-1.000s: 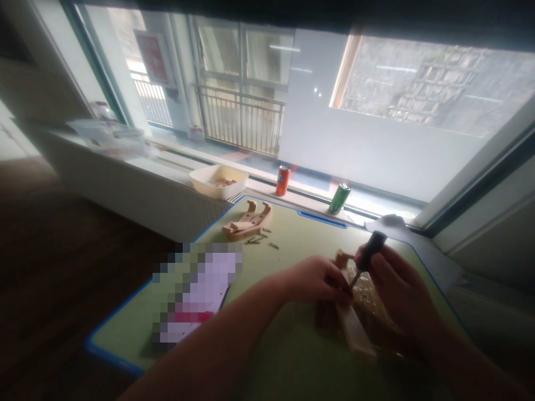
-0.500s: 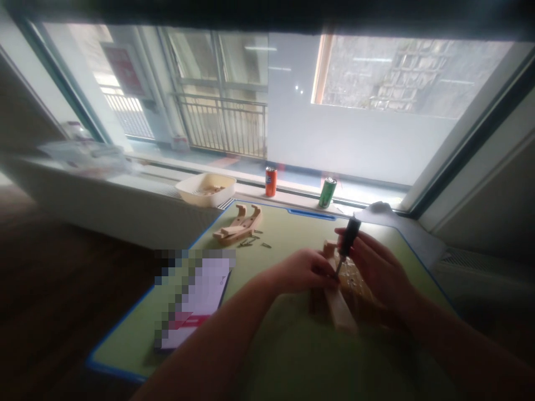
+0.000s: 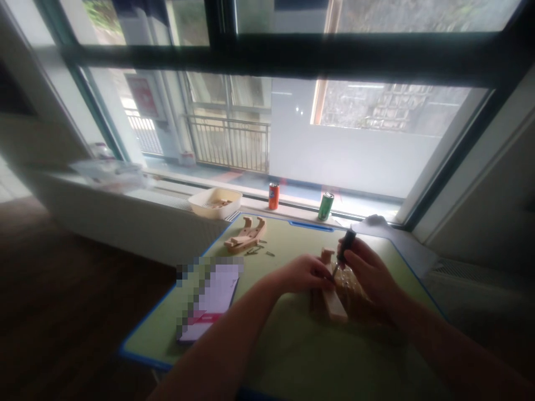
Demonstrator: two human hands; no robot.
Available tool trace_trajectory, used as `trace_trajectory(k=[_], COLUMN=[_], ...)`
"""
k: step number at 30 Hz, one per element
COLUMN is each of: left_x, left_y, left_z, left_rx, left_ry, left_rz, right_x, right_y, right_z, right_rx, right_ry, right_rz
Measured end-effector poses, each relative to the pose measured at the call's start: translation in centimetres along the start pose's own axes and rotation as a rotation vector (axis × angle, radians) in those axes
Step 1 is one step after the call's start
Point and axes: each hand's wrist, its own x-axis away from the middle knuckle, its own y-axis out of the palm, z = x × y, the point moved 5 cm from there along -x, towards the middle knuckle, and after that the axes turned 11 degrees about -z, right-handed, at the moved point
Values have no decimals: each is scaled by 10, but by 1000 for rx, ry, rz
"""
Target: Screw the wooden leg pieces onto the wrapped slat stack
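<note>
My right hand [image 3: 368, 270] is wrapped round the dark handle of a screwdriver [image 3: 346, 244], tilted with its shaft pointing down. Under it lies a pale wooden piece [image 3: 335, 307] with a hooked far end. The fingers of my left hand [image 3: 307, 273] are closed on this piece, right by the screwdriver's tip. Those fingers hide the tip and any screw there. Beside the wood, partly behind my right hand, sits a clear bag [image 3: 350, 285] of small things I cannot make out.
Farther left on the green table [image 3: 284, 340] lie hooked wooden parts [image 3: 246, 236] and several loose screws [image 3: 254, 250]. A phone [image 3: 215, 303], partly pixelated, is near my left forearm. Along the sill stand a plastic basket [image 3: 215, 205], an orange can [image 3: 273, 196] and a green can [image 3: 326, 206].
The view has tilted upward. My right hand has closed its fingers more round the screwdriver handle, which leans a little more to the right. My left hand stays on the wooden piece.
</note>
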Motion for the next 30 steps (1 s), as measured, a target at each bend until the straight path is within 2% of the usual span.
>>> trace_trajectory(k=[4, 8, 15, 18, 26, 30], left_x=[0, 0, 0, 0, -2, -3], left_y=[-1, -1, 0, -1, -1, -2], left_z=[3, 4, 3, 3, -2, -5], left_rx=[12, 18, 8, -12, 27, 25], left_ry=[2, -27, 4, -11, 12, -7], left_rz=[5, -7, 0, 6, -8, 19], right_x=[6, 6, 6, 3, -4, -9], right_y=[-2, 0, 1, 1, 5, 3], right_z=[2, 3, -9, -9, -6, -5], right_rx=[-35, -22, 352, 341, 171, 196], right_ry=[29, 91, 23, 43, 65, 139], right_rz=[44, 30, 39, 73, 41, 55])
